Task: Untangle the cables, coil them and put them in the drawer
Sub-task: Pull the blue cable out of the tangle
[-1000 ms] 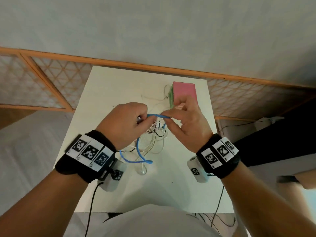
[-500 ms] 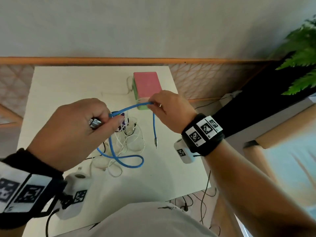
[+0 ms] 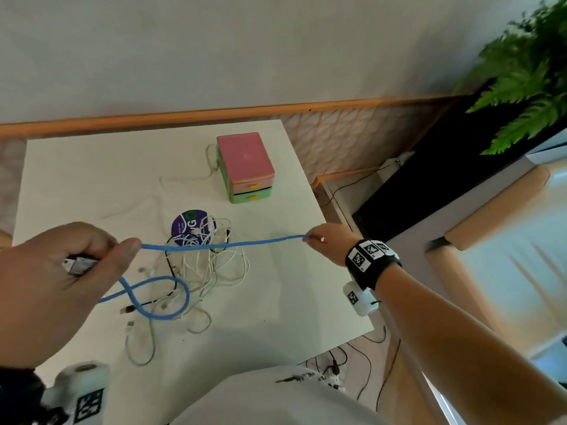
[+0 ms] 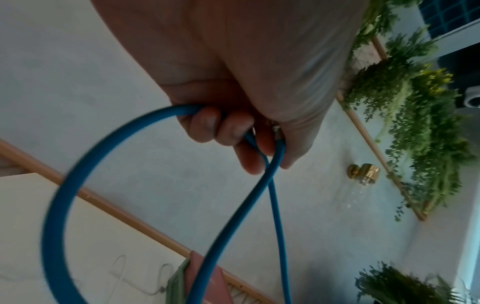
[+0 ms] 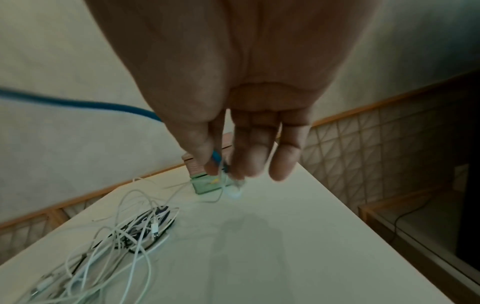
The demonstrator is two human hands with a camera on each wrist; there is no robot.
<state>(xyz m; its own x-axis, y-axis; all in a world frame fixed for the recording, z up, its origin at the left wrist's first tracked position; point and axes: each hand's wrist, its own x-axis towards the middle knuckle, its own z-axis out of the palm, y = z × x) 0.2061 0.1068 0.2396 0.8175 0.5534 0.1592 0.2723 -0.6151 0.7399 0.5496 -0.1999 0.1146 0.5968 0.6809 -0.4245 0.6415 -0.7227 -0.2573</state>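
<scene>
The blue cable (image 3: 221,245) is gripped by the left hand (image 3: 52,289), a loop hanging beneath, and is stretched over the tangled white cables (image 3: 208,265) on the table (image 3: 92,173); its end is pinched by the right hand (image 3: 328,243). Behind, the drawer box (image 3: 245,167) is seen closed.

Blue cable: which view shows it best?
Head view: the blue cable runs whole from left hand to right hand, loop included. Left wrist shows only the loop at the fingers; right wrist only a blurred stretch.

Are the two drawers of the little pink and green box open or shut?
Shut: both drawers sit flush in the box's front, yellow handles showing, nothing pulled out.
</scene>
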